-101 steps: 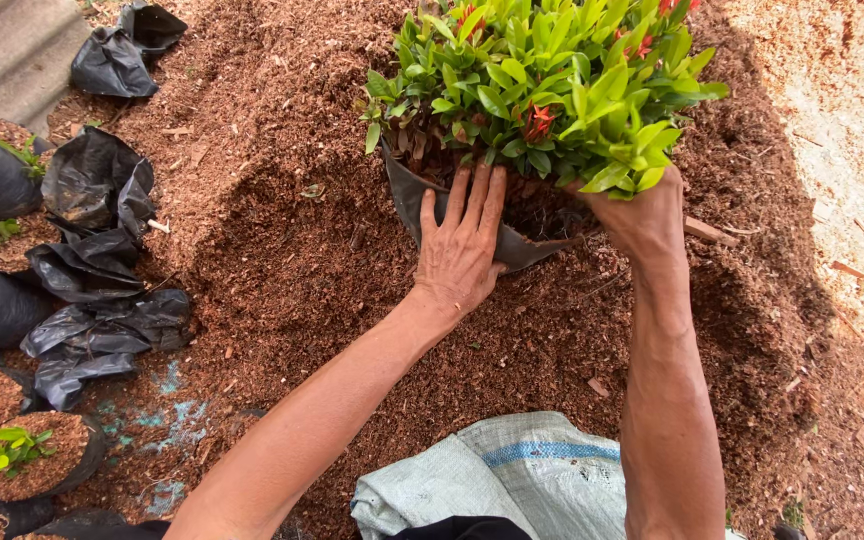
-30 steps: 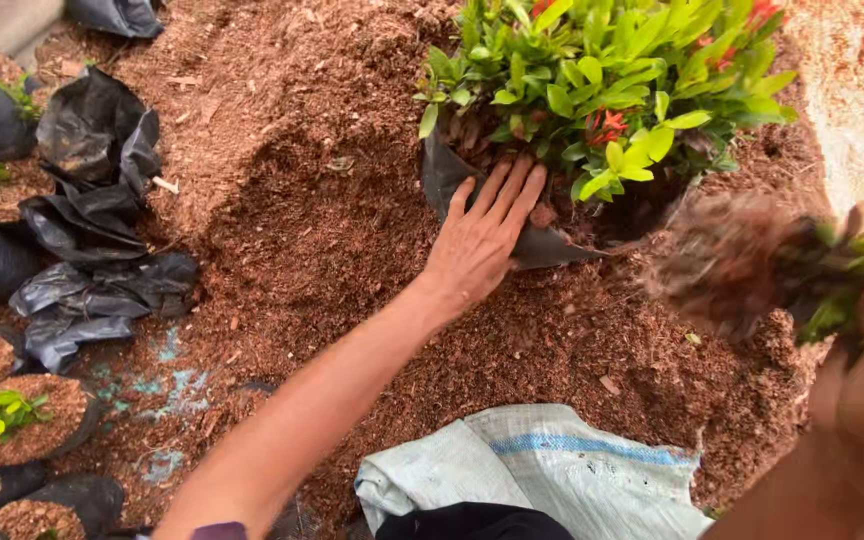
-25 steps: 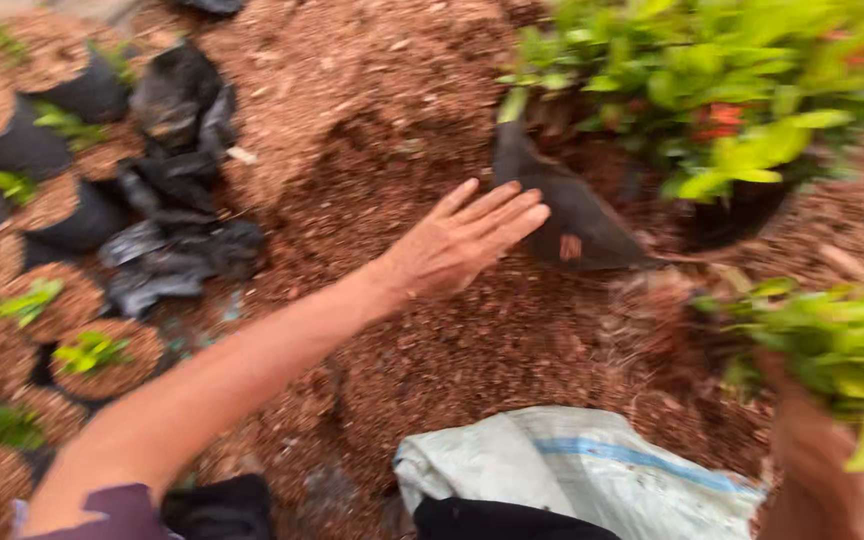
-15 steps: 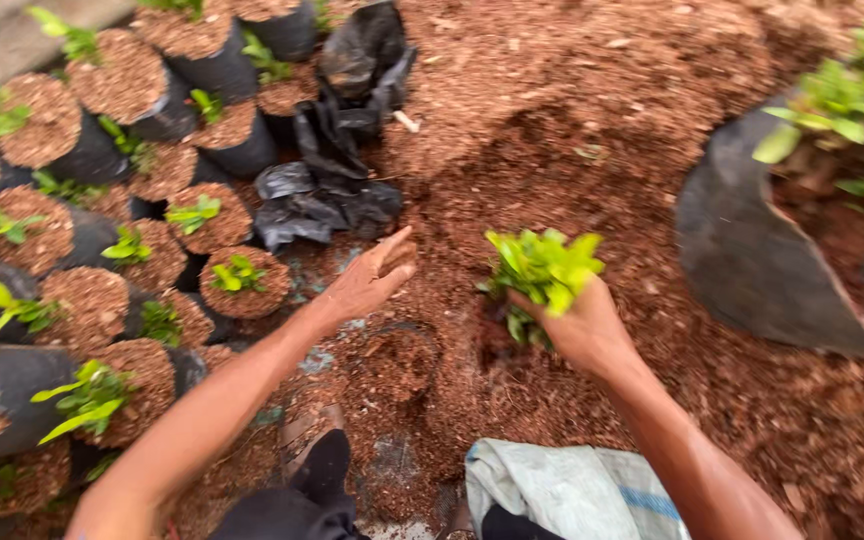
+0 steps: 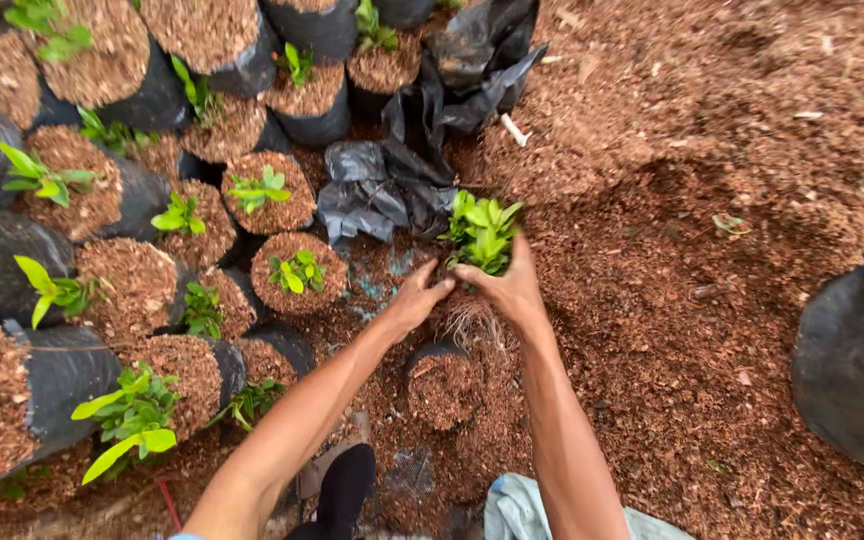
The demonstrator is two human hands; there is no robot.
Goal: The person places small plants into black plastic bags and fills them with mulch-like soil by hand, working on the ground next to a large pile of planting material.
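Note:
A small green seedling [image 5: 480, 232] with pale hanging roots [image 5: 472, 322] is held up between both hands. My right hand [image 5: 508, 286] grips its stem base from the right; my left hand [image 5: 418, 298] closes on it from the left. Right below the roots stands a small black grow bag [image 5: 441, 386] partly filled with reddish-brown coir mix.
Many filled black bags with seedlings [image 5: 297, 270] crowd the left side. Empty crumpled black bags [image 5: 380, 186] lie just beyond my hands. A mound of brown coir mix [image 5: 712, 200] covers the right. A large black bag [image 5: 857, 360] sits at the right edge. A grey sack [image 5: 522, 505] lies near me.
The view swung left from the big leafy plant to the rows of bags. My right hand carried a pulled-off seedling over, and my left hand came in and joined it above the small bag.

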